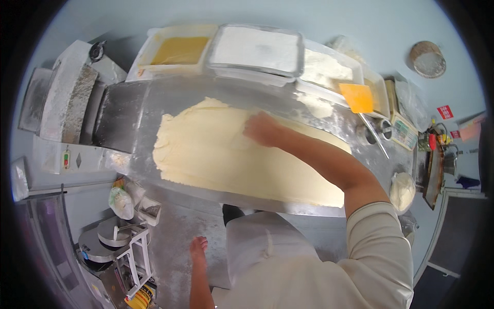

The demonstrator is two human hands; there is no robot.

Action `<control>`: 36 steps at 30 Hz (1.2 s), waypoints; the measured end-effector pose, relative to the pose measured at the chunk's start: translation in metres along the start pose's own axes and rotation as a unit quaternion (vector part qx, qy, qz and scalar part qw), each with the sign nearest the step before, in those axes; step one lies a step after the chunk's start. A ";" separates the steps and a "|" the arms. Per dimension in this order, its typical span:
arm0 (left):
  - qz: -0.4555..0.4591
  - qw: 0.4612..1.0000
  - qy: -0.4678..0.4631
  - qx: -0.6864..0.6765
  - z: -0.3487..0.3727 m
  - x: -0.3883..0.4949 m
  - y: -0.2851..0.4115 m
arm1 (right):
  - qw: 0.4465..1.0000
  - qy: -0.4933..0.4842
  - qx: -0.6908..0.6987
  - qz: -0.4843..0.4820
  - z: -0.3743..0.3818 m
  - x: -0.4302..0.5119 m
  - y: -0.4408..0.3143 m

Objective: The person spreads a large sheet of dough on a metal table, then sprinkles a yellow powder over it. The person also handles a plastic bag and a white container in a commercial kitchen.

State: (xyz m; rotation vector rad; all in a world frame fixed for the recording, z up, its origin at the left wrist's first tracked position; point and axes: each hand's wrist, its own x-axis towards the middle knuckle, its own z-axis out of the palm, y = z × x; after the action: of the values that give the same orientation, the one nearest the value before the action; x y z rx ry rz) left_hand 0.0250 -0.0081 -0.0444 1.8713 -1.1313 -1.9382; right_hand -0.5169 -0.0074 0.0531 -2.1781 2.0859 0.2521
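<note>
A wide sheet of pale dough (216,154) with ragged left edges lies flat on the metal worktable (170,90). Over its upper middle is my right hand (262,129), blurred, the arm reaching in from the right; whether it touches the dough or holds anything is not clear. My left hand (198,245) hangs low beside my body, away from the table, its fingers curled; nothing shows in it.
Along the back stand a tub of yellow filling or liquid (179,50), a tray of white powder (258,48) and a tub of flour (326,67). An orange scraper (357,98) and a scale (404,131) are right. A dough sheeter (67,100) stands left.
</note>
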 end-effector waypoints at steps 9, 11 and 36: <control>-0.001 0.995 -0.043 0.084 0.049 -0.002 -0.007 | 0.996 0.053 0.058 0.040 0.025 -0.215 0.044; 0.004 0.991 -0.064 0.115 0.062 -0.004 -0.002 | 0.995 0.033 0.059 0.080 0.030 -0.270 0.050; 0.006 0.972 -0.189 0.140 -0.009 0.091 0.082 | 0.627 0.010 0.161 0.762 0.065 -0.338 -0.051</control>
State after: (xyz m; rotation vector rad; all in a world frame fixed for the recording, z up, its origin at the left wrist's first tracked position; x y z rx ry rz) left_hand -0.0100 -0.1250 -0.0593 1.6484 -1.5950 -2.2961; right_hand -0.4815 0.3387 0.0545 0.2450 2.9675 -0.0639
